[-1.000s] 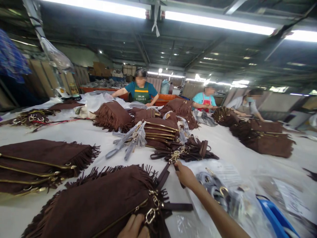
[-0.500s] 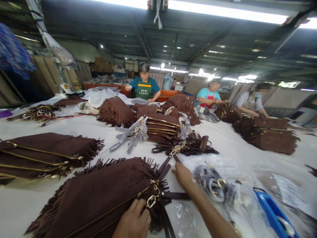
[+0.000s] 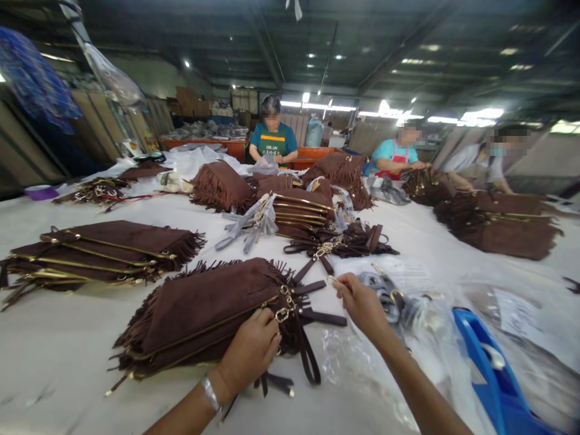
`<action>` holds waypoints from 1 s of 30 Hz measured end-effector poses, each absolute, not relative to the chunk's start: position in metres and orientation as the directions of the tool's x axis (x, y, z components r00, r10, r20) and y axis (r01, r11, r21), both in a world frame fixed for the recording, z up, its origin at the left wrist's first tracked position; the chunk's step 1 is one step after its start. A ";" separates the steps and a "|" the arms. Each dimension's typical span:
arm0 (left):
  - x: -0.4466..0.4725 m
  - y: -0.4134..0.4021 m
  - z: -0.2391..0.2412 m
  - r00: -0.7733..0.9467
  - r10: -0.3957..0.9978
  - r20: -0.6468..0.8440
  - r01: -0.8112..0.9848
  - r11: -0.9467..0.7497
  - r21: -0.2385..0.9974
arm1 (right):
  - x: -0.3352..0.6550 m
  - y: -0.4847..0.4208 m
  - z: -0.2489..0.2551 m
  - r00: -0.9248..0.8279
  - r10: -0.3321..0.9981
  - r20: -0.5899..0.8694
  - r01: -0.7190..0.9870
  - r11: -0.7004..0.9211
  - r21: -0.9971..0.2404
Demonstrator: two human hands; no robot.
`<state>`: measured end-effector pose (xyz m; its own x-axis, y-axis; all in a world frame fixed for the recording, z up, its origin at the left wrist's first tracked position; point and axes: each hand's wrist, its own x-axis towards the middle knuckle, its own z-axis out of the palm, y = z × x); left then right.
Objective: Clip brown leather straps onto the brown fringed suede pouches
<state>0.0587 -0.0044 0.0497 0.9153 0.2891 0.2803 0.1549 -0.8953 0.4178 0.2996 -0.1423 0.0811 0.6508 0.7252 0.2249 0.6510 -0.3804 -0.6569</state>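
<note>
A stack of brown fringed bags [image 3: 208,302] with gold zips lies in front of me. My left hand [image 3: 254,341], a metal bracelet on its wrist, has its fingers curled onto the zip edge of the stack, beside a gold clasp [image 3: 281,315]. Brown straps [image 3: 324,316] stick out from that corner. To the right, my right hand [image 3: 362,302] is closed, pinching a small gold ring [image 3: 334,281] between thumb and fingers. Just beyond it sits a pile of brown wrist straps [image 3: 347,241] with gold clasps.
Another bag stack [image 3: 113,241] lies at left, with more bags [image 3: 303,211] at the table's middle. Clear plastic bags [image 3: 435,338] and a blue plastic object [image 3: 493,368] are at right. A purple tape roll [image 3: 41,192] is far left. Several co-workers stand across the table.
The whole view has shifted, showing more of the near table. My right hand has lifted slightly with the gold ring. My left hand stays at the stack's zip edge.
</note>
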 end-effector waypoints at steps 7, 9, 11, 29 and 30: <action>0.056 -0.005 0.057 0.933 0.282 0.223 0.168 -0.890 0.423 | 0.203 -0.150 0.063 0.530 0.846 0.057 0.395 -0.187 -0.900; 0.056 -0.006 0.058 0.936 0.279 0.216 0.168 -0.890 0.423 | 0.182 -0.142 0.043 0.562 0.826 0.034 0.319 -0.179 -0.931; 0.056 -0.006 0.059 0.935 0.280 0.217 0.167 -0.889 0.428 | 0.168 -0.133 0.027 0.618 0.785 0.033 0.240 -0.149 -0.959; 0.056 -0.008 0.058 0.924 0.300 0.238 0.168 -0.876 0.452 | 0.142 -0.115 0.004 0.787 0.613 0.065 0.132 -0.064 -0.989; 0.057 -0.008 0.057 0.925 0.298 0.236 0.167 -0.876 0.452 | 0.142 -0.114 0.004 0.794 0.605 0.064 0.133 -0.070 -0.989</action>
